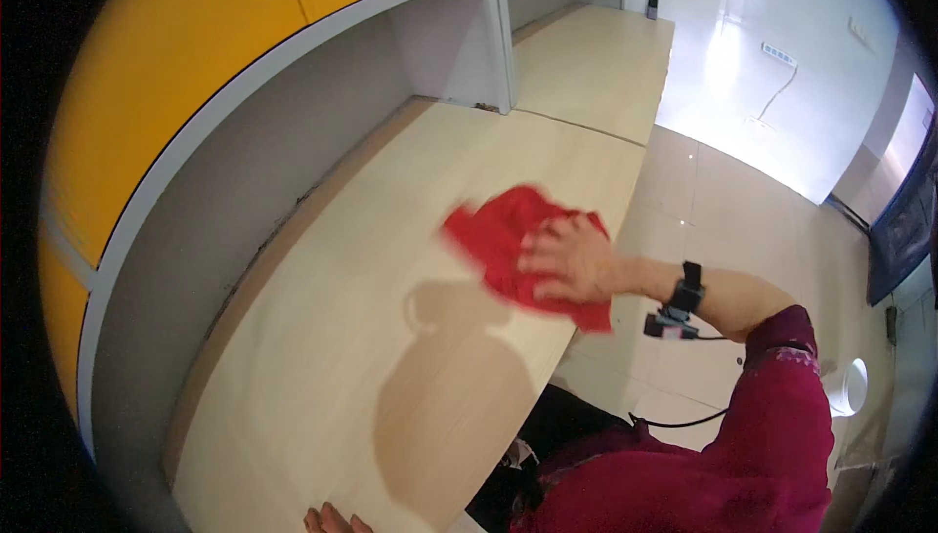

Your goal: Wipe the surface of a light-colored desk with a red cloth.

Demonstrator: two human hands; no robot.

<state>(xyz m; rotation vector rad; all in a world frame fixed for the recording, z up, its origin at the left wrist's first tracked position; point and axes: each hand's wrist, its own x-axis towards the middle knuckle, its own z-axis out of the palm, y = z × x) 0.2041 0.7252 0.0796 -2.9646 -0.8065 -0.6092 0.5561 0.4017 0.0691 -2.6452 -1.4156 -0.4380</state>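
My right hand (568, 258) presses flat on a red cloth (506, 240), its fingers spread over the fabric. Cloth and hand are blurred, close to the front edge of a pale wood-grain desktop (352, 298). At the bottom of the view, only the fingertips of my left hand (335, 520) show, near the desktop; whether they touch it I cannot tell. Nothing shows in those fingers, and the rest of that hand is cut off. A small device on a black strap (685, 298) sits around my right wrist, with a cable running from it.
Yellow cabinet doors (198, 57) rise above a grey recess behind the desktop. A grey upright panel (498, 42) stands by the seam to a second desktop (586, 64). A small black object (652, 8) stands at its far end. A white bucket (850, 388) is on the tiled floor.
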